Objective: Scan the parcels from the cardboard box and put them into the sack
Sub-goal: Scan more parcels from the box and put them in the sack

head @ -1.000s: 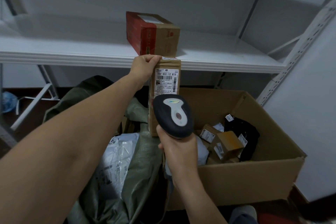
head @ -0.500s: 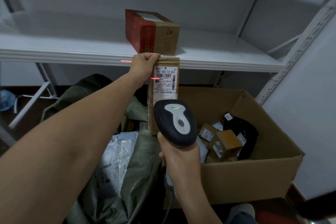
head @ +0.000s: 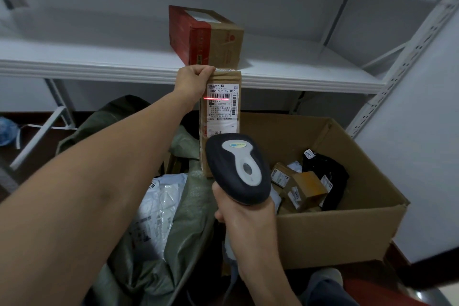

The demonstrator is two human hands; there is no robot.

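Observation:
My left hand (head: 192, 81) grips the top corner of a tall brown parcel (head: 219, 117), held upright above the green sack (head: 159, 243), its white label facing me. A red laser line crosses the barcode near the label's top. My right hand (head: 244, 218) is closed around the handle of a black and grey barcode scanner (head: 238, 169), pointed up at the label from just below the parcel. To the right stands the open cardboard box (head: 335, 233) with several small brown parcels (head: 300, 189) and a black bag parcel (head: 327, 176) inside. A white plastic parcel (head: 159, 204) lies in the sack's mouth.
A white metal shelf (head: 99, 64) runs across behind the parcel, with a red and brown carton (head: 206, 37) standing on it. A perforated shelf upright (head: 402, 62) slants down at the right. A white wall panel (head: 427, 156) is right of the box.
The red laser line has moved from the parcel's left edge and shelf onto the label's barcode. The parcel and scanner have barely shifted.

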